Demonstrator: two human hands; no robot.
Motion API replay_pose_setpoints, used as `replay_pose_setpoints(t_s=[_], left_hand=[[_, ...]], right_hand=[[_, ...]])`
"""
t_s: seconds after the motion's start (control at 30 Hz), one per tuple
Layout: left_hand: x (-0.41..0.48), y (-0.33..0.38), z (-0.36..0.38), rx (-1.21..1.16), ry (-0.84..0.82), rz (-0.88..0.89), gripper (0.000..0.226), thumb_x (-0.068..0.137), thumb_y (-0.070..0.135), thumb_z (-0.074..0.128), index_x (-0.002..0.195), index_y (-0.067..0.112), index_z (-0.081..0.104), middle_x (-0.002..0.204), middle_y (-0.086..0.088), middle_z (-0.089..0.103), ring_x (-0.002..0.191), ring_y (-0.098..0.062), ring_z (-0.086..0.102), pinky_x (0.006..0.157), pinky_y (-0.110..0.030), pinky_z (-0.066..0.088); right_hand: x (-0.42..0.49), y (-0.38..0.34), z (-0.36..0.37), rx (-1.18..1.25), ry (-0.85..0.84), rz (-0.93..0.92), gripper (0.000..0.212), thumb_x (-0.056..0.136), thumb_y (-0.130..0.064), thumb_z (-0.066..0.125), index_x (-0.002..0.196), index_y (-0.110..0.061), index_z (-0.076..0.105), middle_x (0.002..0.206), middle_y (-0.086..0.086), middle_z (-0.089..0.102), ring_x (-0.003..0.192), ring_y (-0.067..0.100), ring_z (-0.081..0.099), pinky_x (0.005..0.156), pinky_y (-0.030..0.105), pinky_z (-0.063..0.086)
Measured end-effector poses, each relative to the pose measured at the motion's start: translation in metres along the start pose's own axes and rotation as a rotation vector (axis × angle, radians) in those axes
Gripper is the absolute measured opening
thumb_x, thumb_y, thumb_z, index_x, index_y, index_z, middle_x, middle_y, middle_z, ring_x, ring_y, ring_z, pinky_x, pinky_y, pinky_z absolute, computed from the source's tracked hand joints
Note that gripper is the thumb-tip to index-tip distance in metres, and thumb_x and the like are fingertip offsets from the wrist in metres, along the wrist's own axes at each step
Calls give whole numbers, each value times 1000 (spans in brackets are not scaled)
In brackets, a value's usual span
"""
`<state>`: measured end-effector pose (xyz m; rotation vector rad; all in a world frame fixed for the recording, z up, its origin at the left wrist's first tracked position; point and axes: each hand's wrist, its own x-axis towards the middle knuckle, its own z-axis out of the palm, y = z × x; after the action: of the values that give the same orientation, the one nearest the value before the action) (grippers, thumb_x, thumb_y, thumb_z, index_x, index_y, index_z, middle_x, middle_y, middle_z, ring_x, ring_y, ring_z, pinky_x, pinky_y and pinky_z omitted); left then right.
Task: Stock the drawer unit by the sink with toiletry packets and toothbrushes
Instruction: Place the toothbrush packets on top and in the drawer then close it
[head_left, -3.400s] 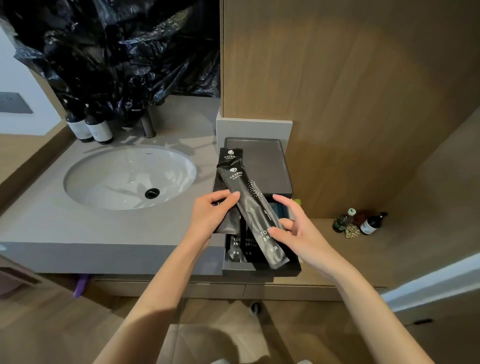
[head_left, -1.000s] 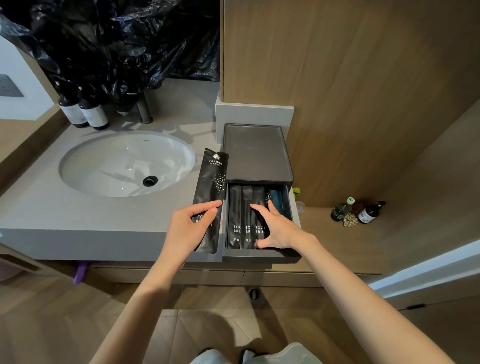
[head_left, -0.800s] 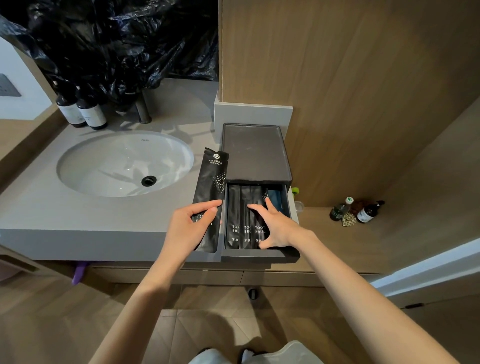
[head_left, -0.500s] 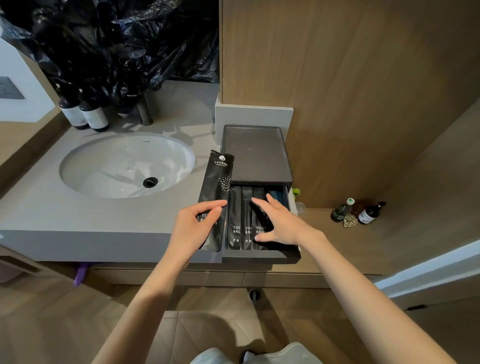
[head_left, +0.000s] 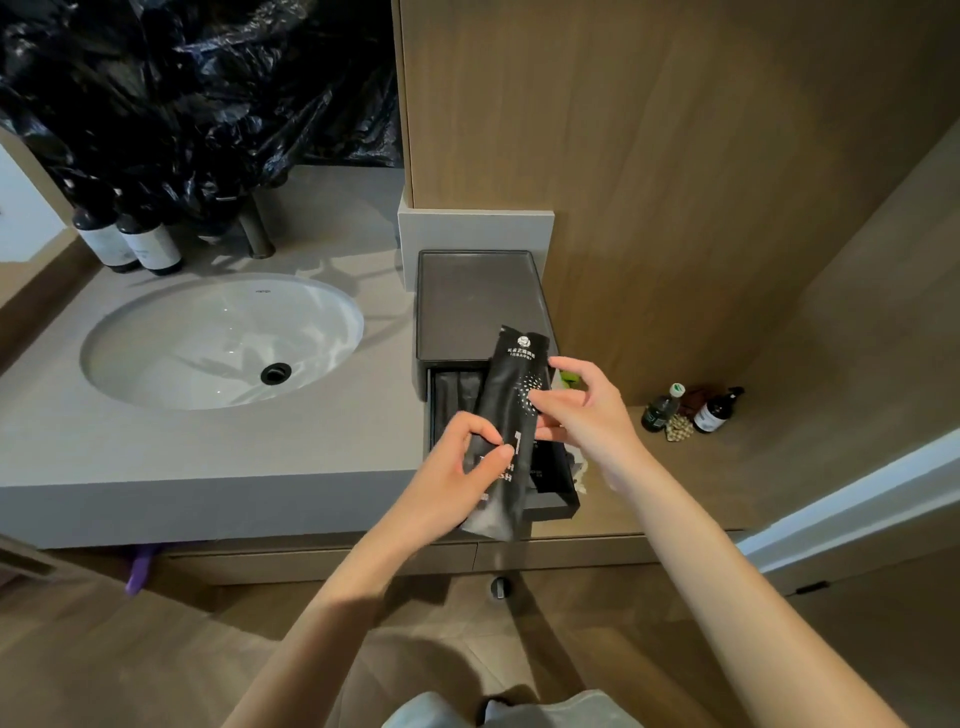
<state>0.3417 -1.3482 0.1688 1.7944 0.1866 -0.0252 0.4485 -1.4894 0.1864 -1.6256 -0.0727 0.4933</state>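
Note:
A dark drawer unit (head_left: 480, 301) stands on the counter to the right of the sink, its top drawer (head_left: 550, 506) pulled out toward me. Several black toothbrush packets (head_left: 460, 387) lie side by side in the drawer. I hold one long black toothbrush packet (head_left: 511, 395) tilted above the open drawer. My left hand (head_left: 457, 478) pinches its lower end. My right hand (head_left: 582, 410) grips it near the middle from the right side.
A white oval sink (head_left: 218, 338) is set in the grey counter (head_left: 208, 457). Two dark bottles (head_left: 130, 239) and a faucet stand behind it under a black plastic sheet (head_left: 197, 88). Small bottles (head_left: 691, 410) sit on the lower wooden shelf at right.
My left hand lifted the packet from the counter beside the drawer and swung it over the drawer. My right hand left the packets in the drawer and took hold of it.

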Motion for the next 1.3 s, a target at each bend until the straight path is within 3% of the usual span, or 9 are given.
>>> replay_pose_setpoints(t_s=[0.27,0.4,0.53,0.67,0.77,0.9,1.0,1.2,1.3], left_hand=[[-1,-7,6,-96,-86,-267,44,91,24,61,130,27,41,100,-5,73,92,-14,70,83,-34,57],[11,-12,4,-119,-48,-344,61,89,19,65,142,15,36,100,-7,72,91,-14,69,64,-15,54],[32,-15,6,-132,1,-394,61,90,16,63,144,10,35,89,-2,67,73,-4,62,48,-10,49],[54,-25,11,-174,15,-388,58,89,12,63,142,11,40,93,-7,69,74,-10,67,55,-19,56],[67,-31,17,-119,15,-357,55,89,12,63,140,14,43,94,-9,72,81,-15,70,69,-31,60],[82,-33,24,-31,14,-324,55,90,11,61,142,14,41,92,-8,71,79,-17,68,70,-30,59],[91,-33,28,44,27,-327,56,90,11,62,142,13,41,102,-12,72,83,-19,69,87,-36,55],[102,-34,35,111,1,-308,61,88,6,63,143,10,38,91,-11,73,76,-23,72,79,-39,60],[100,-40,37,338,7,-205,60,89,14,64,143,8,38,75,-3,70,60,-18,68,84,-38,58]], right_hand=[[1,21,-20,-124,26,146,46,87,-4,66,131,-9,51,97,19,71,68,18,68,51,22,56],[5,34,-20,-409,60,63,43,89,-13,65,131,-12,53,89,2,68,65,13,66,59,23,58],[0,40,-25,-653,117,-48,45,91,-22,62,134,-18,50,125,1,59,100,15,59,83,26,48],[-3,42,-29,-674,91,-30,46,93,-22,60,138,-17,48,144,2,48,127,23,50,100,33,43],[-2,45,-31,-672,93,-20,46,94,-22,59,138,-18,47,146,2,47,128,23,51,101,34,43],[1,50,-31,-651,79,-9,46,94,-21,59,138,-20,47,145,3,48,126,22,52,102,34,42],[3,52,-30,-670,84,0,46,94,-21,59,138,-20,47,146,4,48,129,24,50,104,36,41],[7,57,-32,-667,71,11,47,94,-22,59,139,-21,46,146,4,48,129,23,50,105,36,40],[8,59,-30,-681,57,4,47,94,-22,58,139,-22,45,146,3,48,110,17,58,98,32,44]])
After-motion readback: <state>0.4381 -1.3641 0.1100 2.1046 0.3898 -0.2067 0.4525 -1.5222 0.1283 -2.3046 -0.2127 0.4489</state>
